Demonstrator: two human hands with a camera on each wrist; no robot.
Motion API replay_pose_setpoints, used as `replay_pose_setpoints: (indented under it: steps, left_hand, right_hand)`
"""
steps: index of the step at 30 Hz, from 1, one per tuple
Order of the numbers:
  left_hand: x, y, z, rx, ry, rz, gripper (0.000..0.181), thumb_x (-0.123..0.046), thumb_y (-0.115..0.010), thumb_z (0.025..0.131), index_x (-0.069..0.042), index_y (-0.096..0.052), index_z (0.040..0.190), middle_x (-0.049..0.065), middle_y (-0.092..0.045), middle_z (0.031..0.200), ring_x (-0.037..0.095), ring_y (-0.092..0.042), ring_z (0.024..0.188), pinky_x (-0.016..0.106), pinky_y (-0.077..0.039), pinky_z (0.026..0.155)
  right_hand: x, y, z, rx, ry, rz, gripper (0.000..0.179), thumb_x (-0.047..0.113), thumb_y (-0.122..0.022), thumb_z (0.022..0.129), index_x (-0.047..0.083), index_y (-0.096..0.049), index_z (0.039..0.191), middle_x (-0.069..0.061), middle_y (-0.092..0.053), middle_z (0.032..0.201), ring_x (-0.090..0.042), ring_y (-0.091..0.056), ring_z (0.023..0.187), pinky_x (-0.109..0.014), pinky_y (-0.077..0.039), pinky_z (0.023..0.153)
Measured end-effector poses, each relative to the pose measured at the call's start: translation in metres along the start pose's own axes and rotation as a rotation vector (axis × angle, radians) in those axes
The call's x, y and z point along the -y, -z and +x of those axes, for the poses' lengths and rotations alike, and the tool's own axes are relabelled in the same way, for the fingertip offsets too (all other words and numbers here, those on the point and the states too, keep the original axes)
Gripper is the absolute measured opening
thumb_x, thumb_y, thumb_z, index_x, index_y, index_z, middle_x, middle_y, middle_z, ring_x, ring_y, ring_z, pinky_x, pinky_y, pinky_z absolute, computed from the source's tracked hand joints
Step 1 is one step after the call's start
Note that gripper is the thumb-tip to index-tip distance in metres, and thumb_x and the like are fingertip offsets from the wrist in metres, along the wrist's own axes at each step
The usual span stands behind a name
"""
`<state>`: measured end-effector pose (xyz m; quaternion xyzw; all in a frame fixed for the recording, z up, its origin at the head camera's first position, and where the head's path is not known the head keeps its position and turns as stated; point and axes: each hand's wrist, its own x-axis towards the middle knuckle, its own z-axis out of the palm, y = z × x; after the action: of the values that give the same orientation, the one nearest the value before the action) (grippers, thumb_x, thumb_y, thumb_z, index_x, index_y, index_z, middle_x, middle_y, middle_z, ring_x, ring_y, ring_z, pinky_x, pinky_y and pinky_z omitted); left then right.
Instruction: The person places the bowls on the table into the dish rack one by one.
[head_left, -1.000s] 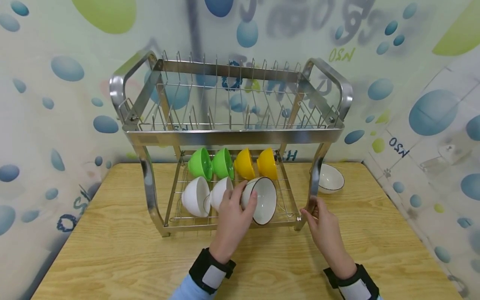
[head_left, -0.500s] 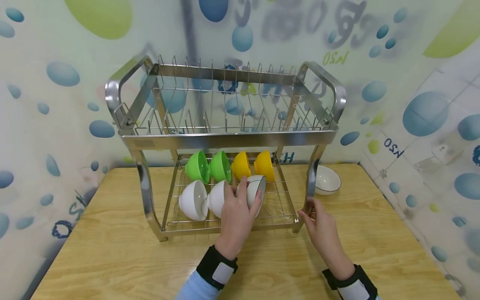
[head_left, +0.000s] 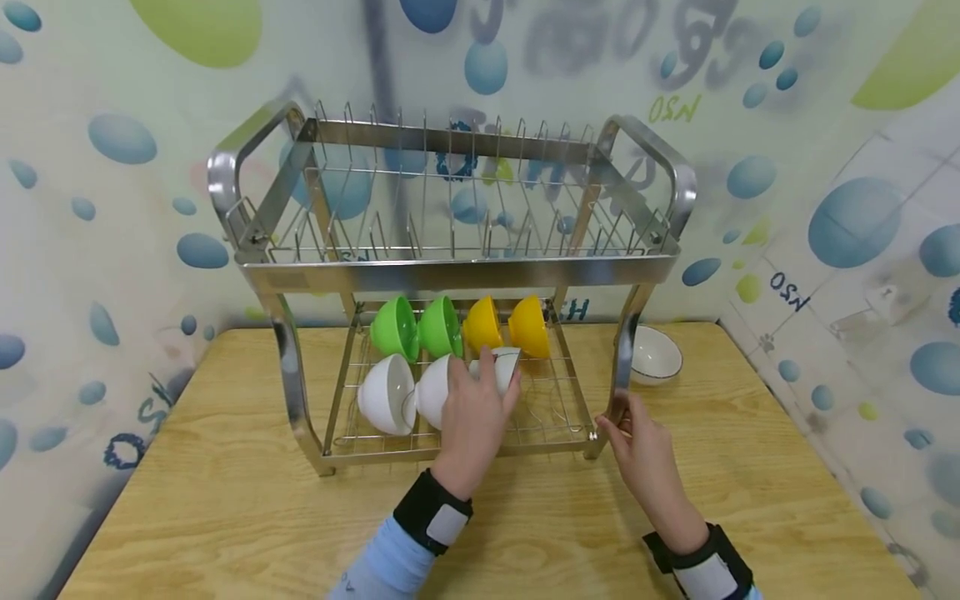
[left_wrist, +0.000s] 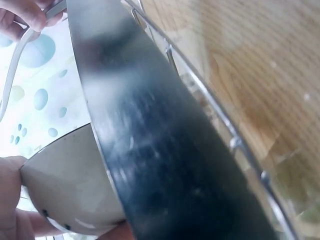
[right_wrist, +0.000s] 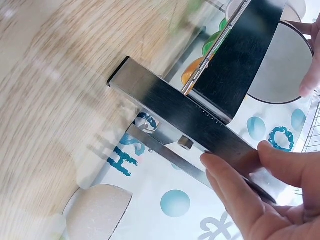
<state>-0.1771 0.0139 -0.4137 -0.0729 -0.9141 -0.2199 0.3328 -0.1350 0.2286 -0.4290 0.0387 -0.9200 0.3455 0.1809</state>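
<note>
A white bowl with a dark rim [head_left: 507, 367] is in my left hand [head_left: 474, 429], which grips it over the lower tier of the metal dish rack [head_left: 457, 273]. In the left wrist view, fingers hold this bowl [left_wrist: 70, 175] behind the rack's front bar; its underside is partly hidden. Left of it, two plain white bowls [head_left: 386, 396] stand tipped on their sides on the wires. My right hand [head_left: 651, 462] pinches the rack's front right leg [head_left: 624, 358] between thumb and fingers, clearly seen in the right wrist view [right_wrist: 200, 125].
Two green bowls [head_left: 393, 327] and two yellow bowls [head_left: 529, 327] line the back of the lower tier. Another dark-rimmed white bowl [head_left: 657, 356] stands on the wooden table [head_left: 225, 500], right of the rack. A patterned wall rises close behind.
The left hand has turned the dark-rimmed bowl and moved it slightly back and left, so its inside faces the head view less. My right hand keeps its hold on the rack leg.
</note>
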Motion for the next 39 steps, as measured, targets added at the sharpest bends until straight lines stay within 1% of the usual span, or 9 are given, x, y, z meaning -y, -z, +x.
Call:
replay_pose_setpoints:
  steps: [5, 11, 20, 28, 33, 36, 39]
  left_hand:
    - [-0.001, 0.000, 0.003, 0.030, 0.009, 0.038, 0.057, -0.045, -0.059, 0.091, 0.002, -0.058, 0.121, 0.029, -0.052, 0.100, 0.031, -0.060, 0.076, 0.034, -0.054, 0.044]
    - [-0.004, -0.001, 0.004, 0.082, 0.023, 0.069, 0.059, -0.048, -0.056, 0.092, 0.002, -0.057, 0.123, 0.032, -0.050, 0.106, 0.033, -0.060, 0.084, 0.033, -0.053, 0.043]
    - [-0.003, -0.007, 0.005, 0.111, 0.049, 0.109, 0.060, -0.049, -0.056, 0.091, 0.002, -0.058, 0.122, 0.035, -0.050, 0.109, 0.036, -0.061, 0.086, 0.034, -0.054, 0.045]
    - [-0.005, -0.012, 0.005, 0.130, 0.061, 0.112, 0.060, -0.049, -0.058, 0.090, 0.002, -0.058, 0.122, 0.038, -0.049, 0.112, 0.039, -0.062, 0.090, 0.034, -0.056, 0.049]
    - [-0.007, -0.016, 0.003, 0.147, 0.070, 0.130, 0.060, -0.049, -0.061, 0.088, 0.002, -0.058, 0.119, 0.034, -0.053, 0.107, 0.036, -0.064, 0.083, 0.037, -0.057, 0.054]
    - [-0.008, -0.015, 0.003, 0.167, 0.077, 0.130, 0.060, -0.049, -0.060, 0.088, 0.002, -0.057, 0.120, 0.032, -0.054, 0.105, 0.035, -0.064, 0.081, 0.037, -0.057, 0.055]
    - [-0.008, -0.016, 0.003, 0.160, 0.075, 0.122, 0.060, -0.048, -0.062, 0.088, 0.003, -0.057, 0.119, 0.032, -0.055, 0.103, 0.035, -0.065, 0.080, 0.038, -0.057, 0.054]
  right_hand:
    - [-0.001, 0.001, 0.000, -0.010, 0.014, -0.003, 0.034, 0.007, -0.066, 0.087, 0.000, -0.048, 0.115, -0.015, -0.067, 0.092, -0.033, -0.069, 0.090, -0.039, -0.056, 0.071]
    - [-0.001, 0.003, -0.001, -0.006, 0.017, 0.012, 0.033, 0.006, -0.066, 0.087, 0.000, -0.049, 0.114, -0.015, -0.067, 0.091, -0.033, -0.070, 0.090, -0.039, -0.056, 0.072]
    - [0.000, 0.003, -0.001, -0.011, 0.031, 0.018, 0.032, 0.006, -0.067, 0.087, 0.000, -0.049, 0.113, -0.014, -0.066, 0.089, -0.033, -0.070, 0.088, -0.038, -0.057, 0.070]
    - [0.001, 0.004, -0.001, -0.007, 0.025, 0.013, 0.032, 0.006, -0.066, 0.087, -0.001, -0.049, 0.113, -0.015, -0.066, 0.089, -0.034, -0.070, 0.088, -0.039, -0.057, 0.071]
    - [0.002, 0.003, 0.000, -0.004, 0.028, 0.014, 0.033, 0.006, -0.066, 0.087, -0.003, -0.049, 0.114, -0.014, -0.066, 0.089, -0.033, -0.070, 0.087, -0.039, -0.057, 0.071]
    - [0.002, 0.003, 0.000, -0.010, 0.039, 0.013, 0.033, 0.005, -0.066, 0.087, -0.002, -0.049, 0.113, -0.014, -0.066, 0.087, -0.032, -0.070, 0.086, -0.039, -0.057, 0.071]
    - [0.002, 0.003, 0.001, -0.007, 0.037, 0.010, 0.033, 0.005, -0.066, 0.087, -0.002, -0.049, 0.114, -0.014, -0.066, 0.088, -0.032, -0.070, 0.087, -0.038, -0.057, 0.071]
